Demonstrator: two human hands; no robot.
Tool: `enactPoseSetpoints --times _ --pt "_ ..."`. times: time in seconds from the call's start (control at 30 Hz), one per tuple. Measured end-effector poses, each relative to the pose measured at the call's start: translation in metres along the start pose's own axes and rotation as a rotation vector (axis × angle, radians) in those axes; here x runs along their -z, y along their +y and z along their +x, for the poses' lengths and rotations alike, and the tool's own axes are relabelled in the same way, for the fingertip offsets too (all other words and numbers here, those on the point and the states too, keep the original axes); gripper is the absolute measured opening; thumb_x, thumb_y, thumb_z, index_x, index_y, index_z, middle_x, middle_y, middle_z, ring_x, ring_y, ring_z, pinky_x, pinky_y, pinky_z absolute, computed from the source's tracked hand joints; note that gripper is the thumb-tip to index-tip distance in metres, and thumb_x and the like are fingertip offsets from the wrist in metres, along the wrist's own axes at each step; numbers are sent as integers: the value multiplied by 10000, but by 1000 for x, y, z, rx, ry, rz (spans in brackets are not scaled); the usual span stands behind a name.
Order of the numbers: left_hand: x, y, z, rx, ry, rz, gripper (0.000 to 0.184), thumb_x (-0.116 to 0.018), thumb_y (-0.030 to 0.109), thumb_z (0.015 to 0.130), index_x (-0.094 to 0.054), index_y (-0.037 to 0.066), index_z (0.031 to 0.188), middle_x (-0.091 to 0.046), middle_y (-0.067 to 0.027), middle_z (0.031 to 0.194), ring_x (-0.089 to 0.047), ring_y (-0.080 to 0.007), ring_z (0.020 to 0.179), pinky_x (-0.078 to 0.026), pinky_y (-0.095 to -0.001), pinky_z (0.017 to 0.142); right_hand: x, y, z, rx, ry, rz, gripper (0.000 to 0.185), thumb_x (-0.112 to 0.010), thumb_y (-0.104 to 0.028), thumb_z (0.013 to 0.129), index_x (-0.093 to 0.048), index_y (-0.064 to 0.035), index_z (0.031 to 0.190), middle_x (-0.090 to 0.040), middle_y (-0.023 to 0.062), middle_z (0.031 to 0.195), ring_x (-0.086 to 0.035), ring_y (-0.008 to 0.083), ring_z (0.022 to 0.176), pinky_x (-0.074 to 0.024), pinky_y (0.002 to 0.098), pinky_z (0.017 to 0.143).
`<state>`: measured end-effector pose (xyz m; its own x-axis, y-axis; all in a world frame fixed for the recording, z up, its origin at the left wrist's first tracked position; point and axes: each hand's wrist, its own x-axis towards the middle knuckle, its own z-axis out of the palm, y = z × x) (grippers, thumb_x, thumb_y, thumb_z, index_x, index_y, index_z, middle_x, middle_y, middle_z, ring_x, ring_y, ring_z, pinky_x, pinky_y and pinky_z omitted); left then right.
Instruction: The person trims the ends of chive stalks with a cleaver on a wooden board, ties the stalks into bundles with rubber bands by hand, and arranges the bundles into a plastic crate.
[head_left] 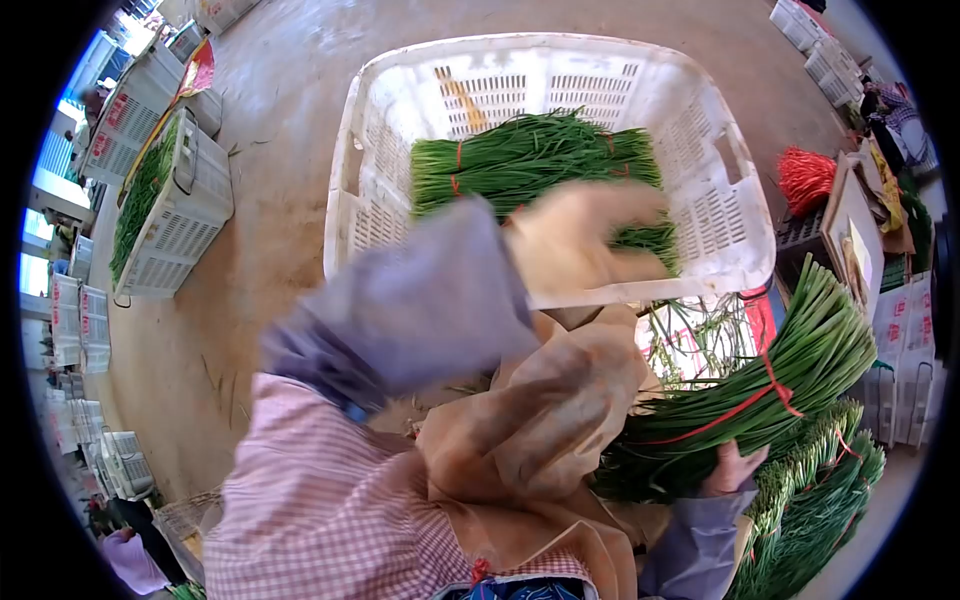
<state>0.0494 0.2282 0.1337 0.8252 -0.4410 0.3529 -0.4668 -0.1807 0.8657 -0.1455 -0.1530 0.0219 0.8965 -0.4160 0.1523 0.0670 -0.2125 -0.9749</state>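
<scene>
Your left hand [585, 235], mid-frame: fingers spread, released, motion-blurred over the near side of the white crate [745, 240]. Can't tell if it touches the greens below. Your right hand [735, 470], lower right: fingers grasping the big bundle [740, 410] of long green stalks from underneath; red ties [770, 385] around it, stalk ends pointing up and right. In the crate, top centre: tied bundles [540, 155] lying crosswise, pale ends left. Just beside yours, lower right: more bundles [810, 510]. Brown cloth [540, 410] over your lap, frame centre. Pile of red strips [805, 180], upper right. Greens-filled crate [190, 235], upper left. Writing: red print on stacked crates [125, 125], upper left, and pale crates [905, 330], right edge. Too small to read.
</scene>
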Motion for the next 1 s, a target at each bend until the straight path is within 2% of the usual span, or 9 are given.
enactPoseSetpoints --times 0.1,0.23,0.33,0.43,0.53,0.73,0.83,0.9,1.0 --pt "90 -81 -2 544 -113 507 472 -760 320 795 -666 -6 1123 -706 -185 1051 -690 -285 994 -553 -388 849 -2 -25 50 -28 -62 -114 876 -879 -201 719 -397 -17 1426 -565 147 1292 -575 256 1095 -496 389 959" --pt "106 -199 -56 854 -850 934 736 -788 425 732 -566 -8 1284 -672 -198 1057 -649 -354 999 -524 -461 853 -27 -50 102 3 -184 -212 903 -897 -206 676 -419 -16 1418 -587 105 1271 -588 222 1095 -481 357 967" --pt "78 -247 -108 686 -839 1062 976 -825 450 690 -390 -11 1433 -617 -184 1183 -594 -340 1089 -490 -446 884 -53 -62 123 58 -232 -316 938 -903 -212 647 -415 -10 1422 -589 87 1261 -584 201 1109 -464 347 981" --pt "49 -253 -113 772 -936 1164 1156 -861 481 633 -262 -12 1490 -570 -160 1215 -558 -322 1116 -459 -430 897 -77 -71 131 71 -274 -484 975 -857 -145 603 -384 8 1441 -582 106 1276 -571 227 1141 -440 361 1017" --pt "35 -273 -135 715 -735 1200 1207 -882 502 584 -260 16 1498 -576 -138 1150 -572 -306 1063 -451 -418 887 -112 -92 150 134 -348 -759 965 -768 -63 560 -375 21 1437 -587 177 1270 -580 287 1157 -428 385 1037" --pt "28 -316 -152 660 -479 1080 1133 -901 458 531 -354 47 1434 -591 -156 1077 -609 -315 1025 -485 -418 863 -188 -143 197 397 -810 -778 928 -770 -58 522 -446 18 1389 -623 238 1208 -628 345 1129 -460 379 1006" --pt "57 -301 -114 732 -638 863 1093 -900 434 520 -382 26 1392 -613 -182 1045 -641 -341 997 -509 -444 855 -231 -156 217 378 -1048 -750 915 -727 -52 515 -448 44 1381 -614 214 1213 -605 294 1146 -433 346 1019" --pt "85 -327 -107 625 -765 572 949 -865 379 581 -437 84 1376 -611 -187 1249 -614 -392 1109 -503 -460 920 -264 -157 229 426 -1219 -658 810 -761 -125 591 -495 21 1342 -646 248 1134 -658 345 1050 -494 378 944" --pt "100 -337 -87 693 -829 571 923 -850 344 597 -438 77 1379 -612 -196 1238 -607 -387 1123 -499 -458 921 -315 -152 241 198 -1563 -604 786 -782 -114 609 -507 1 1337 -657 210 1143 -647 289 1061 -496 364 953"
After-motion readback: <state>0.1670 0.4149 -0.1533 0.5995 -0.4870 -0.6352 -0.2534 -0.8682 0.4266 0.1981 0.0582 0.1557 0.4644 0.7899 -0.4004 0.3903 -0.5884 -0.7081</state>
